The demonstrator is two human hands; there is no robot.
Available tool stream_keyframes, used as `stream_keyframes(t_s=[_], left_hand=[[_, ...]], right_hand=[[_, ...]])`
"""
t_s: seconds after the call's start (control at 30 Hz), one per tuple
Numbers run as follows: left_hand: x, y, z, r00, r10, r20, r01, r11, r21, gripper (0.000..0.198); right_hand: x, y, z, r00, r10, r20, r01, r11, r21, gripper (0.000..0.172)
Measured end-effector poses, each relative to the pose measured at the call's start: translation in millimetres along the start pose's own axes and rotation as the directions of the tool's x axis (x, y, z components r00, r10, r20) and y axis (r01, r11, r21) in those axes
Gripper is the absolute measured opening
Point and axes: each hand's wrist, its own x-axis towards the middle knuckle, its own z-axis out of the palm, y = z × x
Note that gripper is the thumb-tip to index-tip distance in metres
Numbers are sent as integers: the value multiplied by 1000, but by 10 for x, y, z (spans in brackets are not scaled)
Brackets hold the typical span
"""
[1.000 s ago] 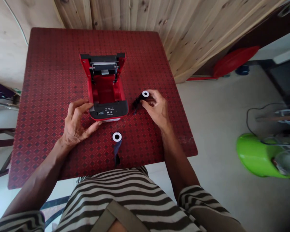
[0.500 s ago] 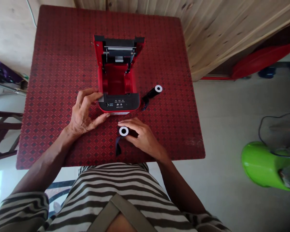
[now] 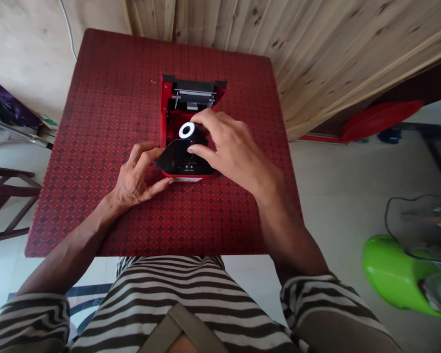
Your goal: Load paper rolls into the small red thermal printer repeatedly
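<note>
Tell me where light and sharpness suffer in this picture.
Head view: the floor is brighter at lower left than lower right; head view: the roll's white end stands out, the black film shows little detail; head view: the green container looks soft.

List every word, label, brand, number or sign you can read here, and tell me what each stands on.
No text can be read for certain.
Black panel on the red device: small white marks and round symbols, too small to read.
White label on the device's front: any print is too small to read.
Black roll: no writing visible on its white end.
</note>
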Motion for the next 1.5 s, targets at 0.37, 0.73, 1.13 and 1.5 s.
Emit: stream_keyframes(t_s=[0.37,0.73,1.13,1.5], left_hand=[[34,49,-9,998,67,-13,-67,998,-5,64],[40,64,-22,997,76,-10,-76,997,-31,67],[40,57,-78,1000,-25,2,25,993,-117,63],[1409,-140,-281,999,28,-45,-23,994,107,83]], right_hand=[[274,348,574,1000,0,26,2,997,-77,21],[501,227,408,925,118,360,-51,981,-189,13],[94,-40,68,970,-114,216,88,988,129,25],[-143,-103,276,980,-157,-120,157,988,-8,22]])
